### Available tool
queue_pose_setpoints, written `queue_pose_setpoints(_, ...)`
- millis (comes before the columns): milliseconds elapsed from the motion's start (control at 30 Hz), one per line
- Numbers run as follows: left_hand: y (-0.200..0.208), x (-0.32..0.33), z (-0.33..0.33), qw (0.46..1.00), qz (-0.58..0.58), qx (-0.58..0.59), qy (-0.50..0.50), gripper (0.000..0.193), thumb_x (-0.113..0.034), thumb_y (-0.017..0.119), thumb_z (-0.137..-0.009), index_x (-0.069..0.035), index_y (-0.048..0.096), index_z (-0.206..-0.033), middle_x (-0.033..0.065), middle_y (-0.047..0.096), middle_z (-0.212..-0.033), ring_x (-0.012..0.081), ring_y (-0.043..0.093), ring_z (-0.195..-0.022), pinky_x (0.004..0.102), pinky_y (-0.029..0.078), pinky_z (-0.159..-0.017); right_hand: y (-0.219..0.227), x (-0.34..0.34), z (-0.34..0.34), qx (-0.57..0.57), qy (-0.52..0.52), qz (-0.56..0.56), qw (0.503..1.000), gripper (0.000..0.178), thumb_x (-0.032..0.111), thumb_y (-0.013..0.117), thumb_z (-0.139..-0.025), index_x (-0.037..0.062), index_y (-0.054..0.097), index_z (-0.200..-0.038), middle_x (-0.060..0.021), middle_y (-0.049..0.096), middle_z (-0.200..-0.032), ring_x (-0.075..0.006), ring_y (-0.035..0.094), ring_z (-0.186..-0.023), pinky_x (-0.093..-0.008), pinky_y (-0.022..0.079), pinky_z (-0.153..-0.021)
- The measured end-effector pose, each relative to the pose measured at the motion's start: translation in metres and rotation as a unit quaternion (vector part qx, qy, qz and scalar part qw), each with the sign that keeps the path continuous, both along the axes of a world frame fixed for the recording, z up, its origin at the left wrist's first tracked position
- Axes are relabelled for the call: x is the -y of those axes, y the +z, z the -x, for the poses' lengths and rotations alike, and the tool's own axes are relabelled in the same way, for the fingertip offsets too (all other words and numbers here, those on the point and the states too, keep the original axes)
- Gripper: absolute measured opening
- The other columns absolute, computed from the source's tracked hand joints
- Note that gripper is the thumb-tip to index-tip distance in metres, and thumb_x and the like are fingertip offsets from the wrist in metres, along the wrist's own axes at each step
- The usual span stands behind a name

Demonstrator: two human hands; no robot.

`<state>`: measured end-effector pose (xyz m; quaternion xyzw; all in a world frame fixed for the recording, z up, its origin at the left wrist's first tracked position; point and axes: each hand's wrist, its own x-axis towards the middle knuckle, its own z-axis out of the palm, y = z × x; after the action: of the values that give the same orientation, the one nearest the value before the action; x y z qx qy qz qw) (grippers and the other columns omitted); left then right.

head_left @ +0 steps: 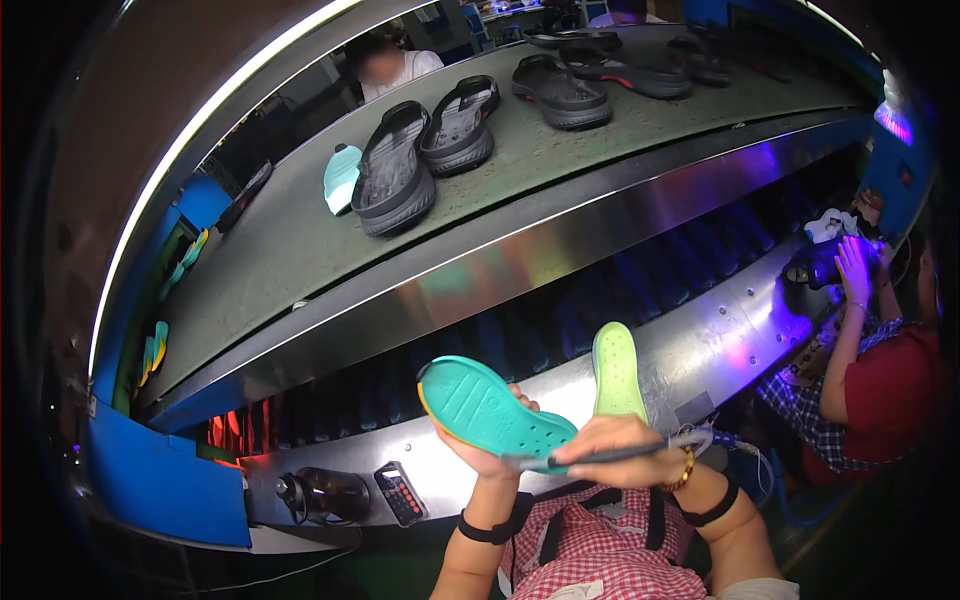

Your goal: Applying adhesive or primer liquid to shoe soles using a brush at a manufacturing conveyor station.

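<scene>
In the head view, the left hand (466, 452) holds a teal sole (475, 398) above the near edge of the metal counter (700, 345). Its palm is under the sole and its fingertips curl over the right rim. The sole is tilted, its ridged, rounded end pointing far and left and its holed end toward the right hand (625, 446); a yellow line follows its left rim.

The right hand's fingers are closed round the dark handle of a brush-like tool (628, 457). The tip lies at the sole's near rim; I cannot tell whether it touches.

A yellow-green sole (615, 368) is just beyond the right hand, over the counter, its near end hidden. Near the counter's left end are a dark bottle (330, 496) and, just to its right, a small dark device (401, 493) with orange squares.

Beyond the counter, a pale teal insole (342, 182) lies on the belt (265, 245), beside a large black shoe sole (394, 175) near the belt's near edge. More black soles (562, 95) run toward its right end. At the counter's right end, a co-worker's hand (853, 268) is at a dark object (818, 264).
</scene>
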<state>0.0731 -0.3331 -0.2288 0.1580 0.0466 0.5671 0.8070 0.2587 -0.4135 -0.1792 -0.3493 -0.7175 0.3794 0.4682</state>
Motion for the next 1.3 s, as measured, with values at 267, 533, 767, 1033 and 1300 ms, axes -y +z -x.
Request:
queue_pose_setpoints(267, 0.012, -0.004, 0.003, 0.996, -0.05, -0.043, 0.068, 0.097, -0.085, 0.018, -0.078, -0.005, 0.054, -0.119, 0.0196, 0.06, -0.1, 0.0313, 0.059, -0.084, 0.044, 0.048, -0.078, -0.004, 0.007, -0.011, 0.003, 0.029, -0.01, 1.0, 0.023, 0.004, 0.075, -0.075, 0.0023, 0.071, -0.098, -0.0106, 0.07, -0.094, -0.0214, 0.067, -0.087, -0.0313, 0.053, -0.079)
queue_pose_setpoints(533, 0.018, -0.002, 0.009, 0.995, -0.055, -0.069, 0.056, 0.1, -0.085, 0.015, -0.077, -0.002, 0.052, -0.12, 0.0203, 0.06, -0.097, 0.0319, 0.059, -0.081, 0.0441, 0.049, -0.075, -0.013, 0.009, -0.015, 0.003, 0.046, 0.044, 0.998, 0.024, 0.0, 0.073, -0.074, 0.0019, 0.071, -0.099, -0.0087, 0.071, -0.095, -0.023, 0.065, -0.085, -0.0307, 0.052, -0.082)
queue_pose_setpoints(767, 0.026, 0.028, -0.004, 0.997, 0.025, -0.058, 0.041, 0.082, -0.067, 0.026, -0.091, -0.005, 0.031, -0.144, 0.0209, 0.047, -0.135, 0.036, 0.051, -0.118, 0.0501, 0.046, -0.095, -0.017, 0.007, 0.009, -0.415, -0.001, 0.259, 0.872, 0.019, -0.003, 0.066, -0.082, -0.0048, 0.066, -0.101, -0.0163, 0.068, -0.103, -0.0207, 0.066, -0.094, -0.0296, 0.052, -0.087)
queue_pose_setpoints(1033, -0.012, 0.02, 0.02, 0.977, -0.031, -0.142, -0.153, 0.054, -0.033, 0.048, -0.094, 0.003, 0.04, -0.133, 0.0184, 0.058, -0.119, 0.0268, 0.062, -0.103, 0.0401, 0.052, -0.089, 0.009, 0.013, -0.008, -0.052, 0.012, 0.151, 0.987, 0.021, 0.0, 0.07, -0.079, -0.0012, 0.069, -0.1, -0.0129, 0.071, -0.096, -0.0161, 0.068, -0.086, -0.0259, 0.055, -0.077)
queue_pose_setpoints(1300, 0.016, 0.009, 0.03, 0.901, 0.009, -0.266, -0.344, 0.04, -0.026, 0.057, -0.093, 0.004, 0.056, -0.12, 0.0131, 0.065, -0.106, 0.0169, 0.066, -0.092, 0.0286, 0.054, -0.081, 0.031, 0.002, -0.022, 0.02, 0.132, -0.006, 0.991, 0.022, 0.005, 0.071, -0.08, 0.0032, 0.068, -0.102, -0.0128, 0.07, -0.101, -0.0253, 0.068, -0.092, -0.0311, 0.054, -0.081)
